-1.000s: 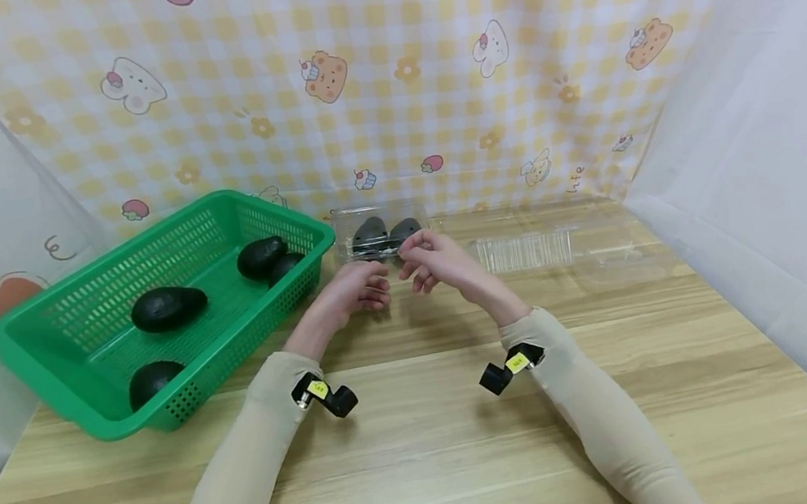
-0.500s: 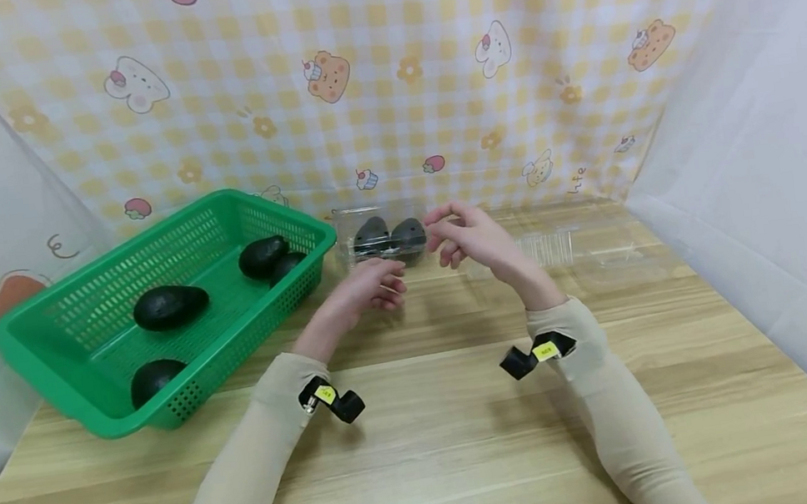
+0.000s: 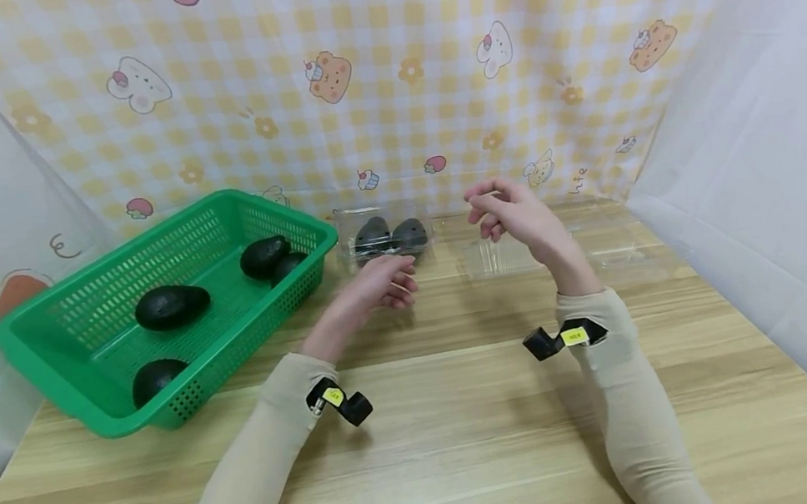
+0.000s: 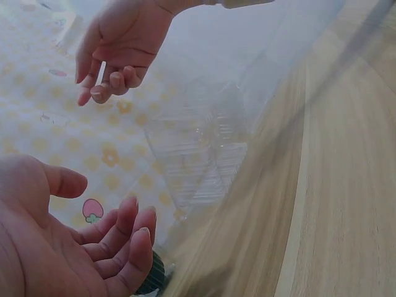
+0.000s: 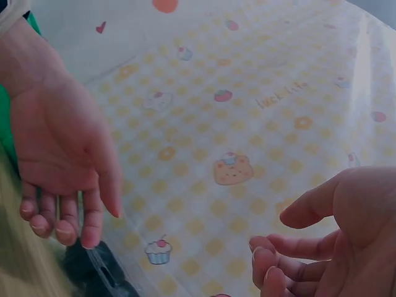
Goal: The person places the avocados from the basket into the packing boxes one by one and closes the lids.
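Both hands empty, fingers loosely bent. Left hand (image 3: 380,283) just near of clear box (image 3: 385,210), far centre, two avocados (image 3: 410,236) inside. Right hand (image 3: 517,214) above clear packaging (image 3: 501,258), far right. I'd grip thin plastic lightly by edges; probably flexes.

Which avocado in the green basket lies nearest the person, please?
The avocado at the near end of the basket, partly behind its rim; the middle avocado and far pair lie farther back.

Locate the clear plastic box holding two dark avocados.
Head view, near centre: the clear box stands right of the green perforated plastic basket, beyond the left hand.
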The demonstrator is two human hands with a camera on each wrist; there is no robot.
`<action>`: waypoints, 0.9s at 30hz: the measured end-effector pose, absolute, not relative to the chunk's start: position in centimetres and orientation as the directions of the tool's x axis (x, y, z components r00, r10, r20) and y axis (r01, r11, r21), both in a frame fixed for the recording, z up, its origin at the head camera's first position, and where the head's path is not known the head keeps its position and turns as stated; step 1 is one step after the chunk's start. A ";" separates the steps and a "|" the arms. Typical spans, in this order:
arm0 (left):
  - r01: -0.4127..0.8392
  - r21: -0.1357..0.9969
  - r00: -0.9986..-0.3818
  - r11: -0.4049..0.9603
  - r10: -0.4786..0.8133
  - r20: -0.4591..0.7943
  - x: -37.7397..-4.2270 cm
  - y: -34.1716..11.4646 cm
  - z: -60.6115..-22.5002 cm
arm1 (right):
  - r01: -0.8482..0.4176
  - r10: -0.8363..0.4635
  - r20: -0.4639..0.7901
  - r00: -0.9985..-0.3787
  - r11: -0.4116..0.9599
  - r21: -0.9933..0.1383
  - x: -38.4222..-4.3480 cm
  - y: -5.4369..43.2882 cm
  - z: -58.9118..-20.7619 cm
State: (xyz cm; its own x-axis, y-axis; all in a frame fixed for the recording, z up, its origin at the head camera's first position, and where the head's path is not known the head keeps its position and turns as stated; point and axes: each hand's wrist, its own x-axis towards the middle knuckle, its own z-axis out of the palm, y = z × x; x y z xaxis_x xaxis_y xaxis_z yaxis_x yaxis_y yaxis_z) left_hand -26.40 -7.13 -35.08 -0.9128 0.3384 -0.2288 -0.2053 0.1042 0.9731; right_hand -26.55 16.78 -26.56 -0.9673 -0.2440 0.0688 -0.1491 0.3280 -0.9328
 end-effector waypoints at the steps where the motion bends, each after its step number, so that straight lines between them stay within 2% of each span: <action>1: -0.207 0.973 -0.912 0.102 0.339 -0.230 -26.4 -7.0 -35.0 | -0.154 -0.240 0.074 -0.968 0.331 -0.931 -26.6 17.1 -26.5; 21: -0.220 0.971 -0.898 0.090 0.370 -0.238 -26.1 -4.8 -34.5 | -0.121 -0.154 0.070 -0.986 0.352 -0.928 -27.5 21.8 -26.2; 27: -0.210 0.974 -0.900 0.090 0.372 -0.229 -26.2 -4.1 -34.5 | -0.099 -0.086 0.071 -0.994 0.391 -0.915 -27.9 23.2 -26.3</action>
